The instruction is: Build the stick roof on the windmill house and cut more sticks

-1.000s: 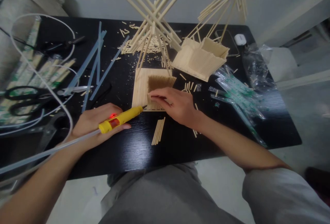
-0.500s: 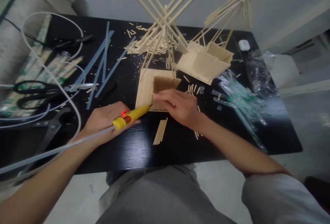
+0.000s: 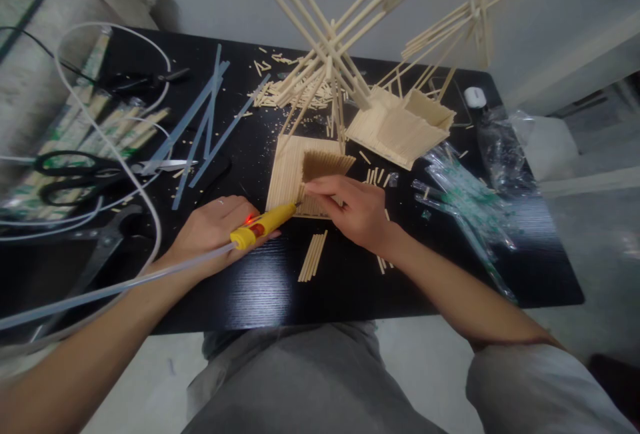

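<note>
My left hand point(image 3: 215, 231) is closed around a yellow glue gun point(image 3: 265, 226), a red light glowing on its body and a clear glue stick point(image 3: 150, 283) trailing from its back. The gun's nozzle points at the near side of a small box-like wall of sticks point(image 3: 327, 164) on a flat stick base point(image 3: 286, 174). My right hand point(image 3: 353, 211) pinches a short wooden stick point(image 3: 302, 193) at that wall, close to the nozzle. Several cut sticks point(image 3: 313, 257) lie in a row just in front. Crossed long sticks point(image 3: 330, 54) rise behind the base.
A second stick model point(image 3: 400, 124) stands right of the base. Black scissors point(image 3: 90, 174), pliers point(image 3: 107, 237) and clear glue sticks point(image 3: 203, 121) lie left on the black table point(image 3: 425, 287). Plastic wrappers point(image 3: 465, 187) lie right, stick offcuts point(image 3: 300, 91) at the back. A white cable point(image 3: 113, 154) loops at left.
The view has shifted slightly, so everything sits a little further right. Both hands keep their grips, with the nozzle and the short stick still at the wall.
</note>
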The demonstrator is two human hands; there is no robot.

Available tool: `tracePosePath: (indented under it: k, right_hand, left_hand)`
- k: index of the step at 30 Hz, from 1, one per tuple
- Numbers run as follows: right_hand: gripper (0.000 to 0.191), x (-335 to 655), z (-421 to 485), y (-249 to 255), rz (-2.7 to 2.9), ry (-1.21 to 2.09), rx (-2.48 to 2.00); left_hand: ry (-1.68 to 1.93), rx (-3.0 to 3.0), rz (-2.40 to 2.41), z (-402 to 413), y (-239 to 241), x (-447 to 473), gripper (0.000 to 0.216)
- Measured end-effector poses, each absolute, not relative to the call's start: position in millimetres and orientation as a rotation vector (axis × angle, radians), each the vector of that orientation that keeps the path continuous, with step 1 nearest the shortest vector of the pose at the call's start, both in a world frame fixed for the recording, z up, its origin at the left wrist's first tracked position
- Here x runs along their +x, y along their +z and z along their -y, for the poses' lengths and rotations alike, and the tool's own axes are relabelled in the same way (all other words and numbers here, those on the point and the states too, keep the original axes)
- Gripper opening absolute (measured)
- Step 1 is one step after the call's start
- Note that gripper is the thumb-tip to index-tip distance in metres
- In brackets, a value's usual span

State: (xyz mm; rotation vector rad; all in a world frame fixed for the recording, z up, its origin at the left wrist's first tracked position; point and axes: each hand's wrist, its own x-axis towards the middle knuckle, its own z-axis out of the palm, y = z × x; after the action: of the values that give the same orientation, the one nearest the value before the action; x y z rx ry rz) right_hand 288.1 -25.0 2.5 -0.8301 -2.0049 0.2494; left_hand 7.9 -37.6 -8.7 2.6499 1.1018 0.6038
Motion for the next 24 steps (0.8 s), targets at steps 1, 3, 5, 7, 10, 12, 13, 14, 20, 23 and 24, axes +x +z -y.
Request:
tracePosePath:
  k: [1,3,5,7,10,12,13,14,20,23,24]
  right_hand:
    - [0.014,288,25,3,2.003,0.250,-0.826]
    - [0.013,288,25,3,2.000,0.246,-0.818]
    - [0.013,288,25,4,2.000,0.245,-0.817]
    - [0.015,288,25,4,2.000,0.255,-0.826]
    - [0.014,288,25,5,1.992,0.254,-0.836]
    - [0.012,288,25,5,1.991,0.241,-0.834]
    - [0.011,288,25,5,1.992,0.236,-0.829]
    - [0.011,288,25,6,1.991,0.234,-0.825]
    - [0.015,287,26,7,1.970,0.236,-0.801]
    - [0.017,287,27,6,1.963,0.222,-0.793]
    - [0.017,287,27,6,1.961,0.219,-0.794]
  left_hand:
    - [0.598,2.648,-1.108,38,-9,8,0.027]
    - [0.584,2.649,-1.112,38,-10,7,0.027]
    - [0.589,2.659,-1.104,37,-11,7,0.026]
    - [0.605,2.672,-1.093,37,-12,7,0.025]
    - [0.618,2.675,-1.092,37,-10,9,0.025]
    - [0.623,2.663,-1.094,37,-8,11,0.027]
    - [0.629,2.656,-1.093,38,-6,12,0.028]
    - [0.639,2.646,-1.095,38,-5,13,0.029]
    - [0.683,2.528,-1.152,40,1,15,0.034]
    - [0.698,2.531,-1.153,40,5,17,0.035]
    - [0.707,2.539,-1.149,40,6,17,0.035]
